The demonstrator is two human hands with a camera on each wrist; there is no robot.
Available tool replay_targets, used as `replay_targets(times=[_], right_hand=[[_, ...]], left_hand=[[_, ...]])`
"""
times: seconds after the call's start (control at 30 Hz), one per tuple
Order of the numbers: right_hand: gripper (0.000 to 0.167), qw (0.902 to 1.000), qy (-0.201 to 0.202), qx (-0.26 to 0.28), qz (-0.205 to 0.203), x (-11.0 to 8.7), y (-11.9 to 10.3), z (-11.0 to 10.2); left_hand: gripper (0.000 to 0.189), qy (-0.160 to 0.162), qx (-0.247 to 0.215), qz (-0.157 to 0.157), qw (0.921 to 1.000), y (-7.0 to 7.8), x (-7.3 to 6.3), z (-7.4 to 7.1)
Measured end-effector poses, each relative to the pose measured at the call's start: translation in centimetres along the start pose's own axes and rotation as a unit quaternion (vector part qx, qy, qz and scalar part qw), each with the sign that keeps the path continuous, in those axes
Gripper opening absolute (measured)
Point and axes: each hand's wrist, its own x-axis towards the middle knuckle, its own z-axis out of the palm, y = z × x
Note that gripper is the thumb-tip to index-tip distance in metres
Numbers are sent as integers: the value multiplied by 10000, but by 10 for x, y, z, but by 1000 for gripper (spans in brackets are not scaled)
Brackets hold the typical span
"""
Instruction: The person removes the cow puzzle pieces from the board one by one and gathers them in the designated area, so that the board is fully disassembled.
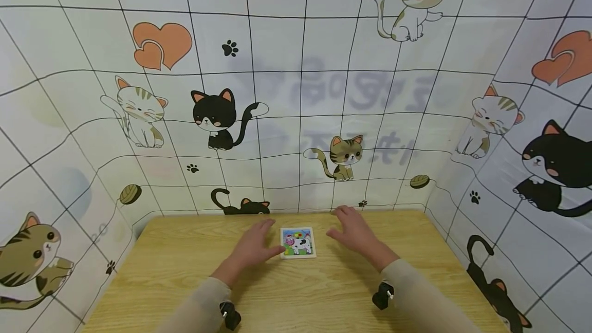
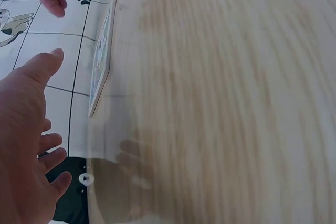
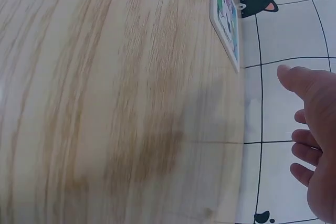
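Observation:
A small square picture board [image 1: 301, 244] with a white border lies flat on the wooden table, showing a black-and-white cow and bright colours. To its left is my left hand [image 1: 252, 244], fingers loosely extended, the thumb tip overlapping the board's left edge in the head view. In the left wrist view, that hand appears apart from the board [image 2: 103, 59]. My right hand [image 1: 358, 235] hovers to the right with relaxed fingers and nothing in it. The right wrist view shows the board's thin side [image 3: 224, 19] beyond the right thumb, with a gap between.
The wooden table [image 1: 185, 256] ends at a wall sheet [image 1: 282, 132] printed with cats, hearts and grid lines, which also hangs along the left and right sides. Small black devices [image 1: 383, 296] sit at both wrists.

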Motion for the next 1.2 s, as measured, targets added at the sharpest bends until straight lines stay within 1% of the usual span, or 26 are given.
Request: replay_targets(times=[0.07, 0.2, 0.4, 0.57, 0.77, 1.0, 1.13, 1.2], right_hand=[[58, 9995, -81, 284, 54, 2, -2, 4], [55, 9981, -208, 565, 103, 6, -5, 13], [49, 9968, -317, 734, -32, 12, -15, 23], [45, 9953, -400, 875, -147, 17, -22, 31], [44, 9936, -506, 1008, -104, 20, -30, 39], [43, 9921, -627, 1074, -128, 24, -39, 45], [44, 9916, -714, 1057, -232, 27, -45, 46], [44, 9901, -777, 1136, -284, 29, -48, 47]], left_hand=[[96, -48, -116, -4, 9999, 2, 1, 5], [97, -190, -219, 34, 9996, 4, 4, 13], [99, -467, -196, -8, 9987, 7, 8, 21], [100, -506, -168, -115, 9985, 10, 11, 27], [101, -507, -67, -154, 9986, 13, 13, 32], [101, -484, 224, -199, 9984, 10, 14, 39], [99, -476, 216, -238, 9983, 10, 14, 40], [99, -470, 194, -238, 9984, 11, 13, 39]])
